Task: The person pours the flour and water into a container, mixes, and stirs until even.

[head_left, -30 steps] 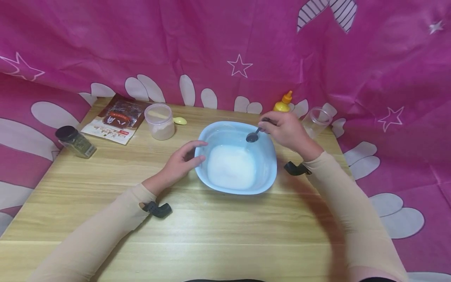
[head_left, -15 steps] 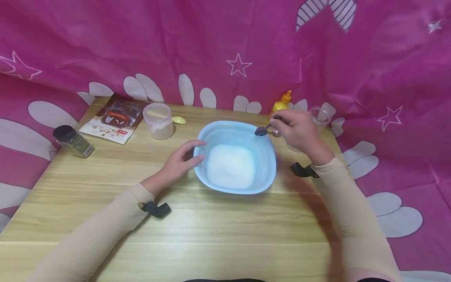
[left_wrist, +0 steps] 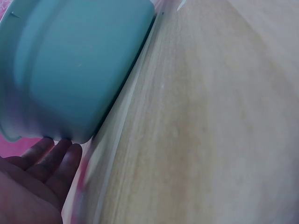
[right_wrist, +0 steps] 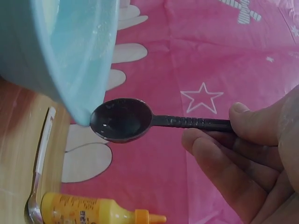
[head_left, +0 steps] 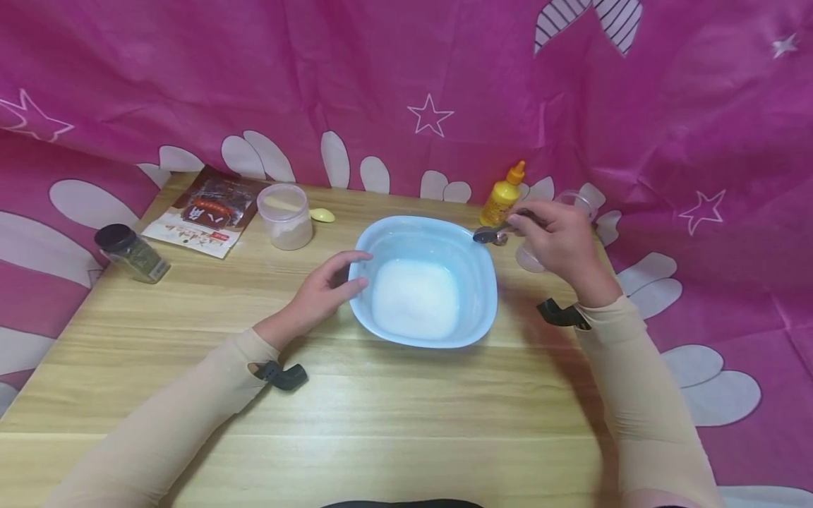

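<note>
My left hand (head_left: 327, 289) holds the left side of a pale blue plastic basin (head_left: 485, 303), thumb and index finger at the rim. In the left wrist view the other fingers (left_wrist: 63, 172) lie against the basin's outer wall. White liquid (head_left: 416, 300) covers the basin's bottom. My right hand (head_left: 562, 243) pinches the handle of a small black spoon (right_wrist: 122, 120) between thumb and fingers. The spoon's bowl is at the basin's right back rim, hollow side showing, with wet specks on it.
Beyond the basin's right back corner stands a yellow squeeze bottle (head_left: 502, 200), with a metal spoon (right_wrist: 33, 210) lying beside it. A clear jar (head_left: 528, 259) is partly behind my right hand. At the left are a powder jar (head_left: 288, 229), yellow spoon (head_left: 322, 215), brown packet (head_left: 206, 212) and black-lidded spice jar (head_left: 136, 257).
My right hand has moved right with the black spoon, from over the basin's inside to its right back rim. The left hand stays on the basin.
</note>
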`<state>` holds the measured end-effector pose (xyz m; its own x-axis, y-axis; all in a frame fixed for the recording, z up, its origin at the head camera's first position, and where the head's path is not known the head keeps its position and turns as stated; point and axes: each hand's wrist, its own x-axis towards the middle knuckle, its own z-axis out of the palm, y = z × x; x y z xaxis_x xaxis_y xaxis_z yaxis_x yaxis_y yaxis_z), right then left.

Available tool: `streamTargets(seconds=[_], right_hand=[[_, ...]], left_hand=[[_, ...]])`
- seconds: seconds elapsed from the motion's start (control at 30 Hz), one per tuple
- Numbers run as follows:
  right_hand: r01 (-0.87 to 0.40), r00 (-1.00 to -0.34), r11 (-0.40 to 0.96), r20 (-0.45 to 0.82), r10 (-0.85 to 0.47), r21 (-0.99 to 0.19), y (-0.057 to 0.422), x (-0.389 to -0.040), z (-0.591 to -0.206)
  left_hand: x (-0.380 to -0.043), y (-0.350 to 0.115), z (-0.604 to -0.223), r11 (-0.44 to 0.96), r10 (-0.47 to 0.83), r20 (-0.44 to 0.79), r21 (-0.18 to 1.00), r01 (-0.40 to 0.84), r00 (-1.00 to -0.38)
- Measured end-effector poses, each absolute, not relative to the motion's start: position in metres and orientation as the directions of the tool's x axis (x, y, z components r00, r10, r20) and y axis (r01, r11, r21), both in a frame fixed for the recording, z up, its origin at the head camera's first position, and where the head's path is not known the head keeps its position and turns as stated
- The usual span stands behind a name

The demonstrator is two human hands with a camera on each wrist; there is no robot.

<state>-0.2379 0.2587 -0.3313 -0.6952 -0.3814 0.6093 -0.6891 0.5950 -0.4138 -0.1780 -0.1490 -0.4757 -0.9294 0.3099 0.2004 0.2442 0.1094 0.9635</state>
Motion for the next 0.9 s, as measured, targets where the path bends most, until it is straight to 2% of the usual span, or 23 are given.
streamTargets(seconds=[0.2, 0.67, 0.9], right_hand=[[-0.685, -0.695, 0.585, 0.63, -0.347, -0.434, 0.268, -0.235, -0.336], [-0.501, -0.827, 0.705, 0.517, -0.219, -0.502, 0.294, -0.235, -0.382], [-0.416, -0.867, 0.771, 0.465, -0.177, -0.483, 0.307, -0.233, -0.404]], left_hand=[[-0.179, -0.15, -0.474, 0.115, 0.307, 0.189, 0.966, 0.234, -0.933], [-0.18, -0.148, -0.475, 0.117, 0.305, 0.189, 0.965, 0.234, -0.934], [-0.178, -0.148, -0.476, 0.113, 0.303, 0.186, 0.967, 0.229, -0.935]])
